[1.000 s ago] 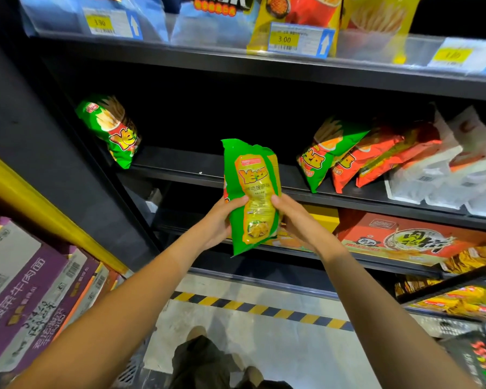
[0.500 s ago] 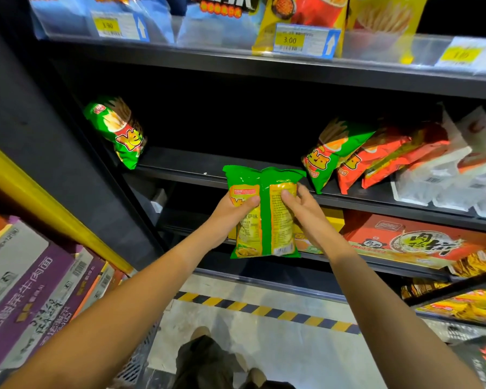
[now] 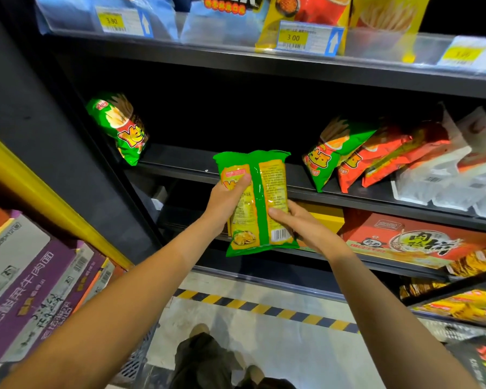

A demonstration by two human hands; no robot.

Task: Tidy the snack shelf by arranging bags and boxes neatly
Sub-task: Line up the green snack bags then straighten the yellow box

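Gripping the green snack bag [image 3: 257,203] at its upper left, my left hand [image 3: 225,199] had its thumb curled over the printed back panel and its fingers tucked out of sight behind. My right hand [image 3: 295,223] held the same bag lower down on its right edge, thumb pressed on the face just above the barcode, fingers wrapped behind. Between the two hands the bag stood nearly upright with its back seam toward me, raised in front of the middle shelf [image 3: 185,168] and clear of the board.

Far left on that shelf, one green fries bag [image 3: 118,127] leaned against the dark side wall. To the right, another green fries bag [image 3: 331,153] slanted against a run of orange-red bags [image 3: 376,158], and beyond those lay white packets [image 3: 443,178] tipped the same way. The stretch of shelf between the two green bags was bare board.

Below, a red carton [image 3: 404,237] with large characters lay flat on the lower shelf, a yellow box [image 3: 324,219] just to its left behind my right hand. Overhead, the top shelf carried blue and yellow bags behind a price tag [image 3: 309,37] marked 3.00. Near left, purple cartons [image 3: 40,293] stood stacked on edge. A yellow-and-black striped tape [image 3: 264,307] ran along the floor.
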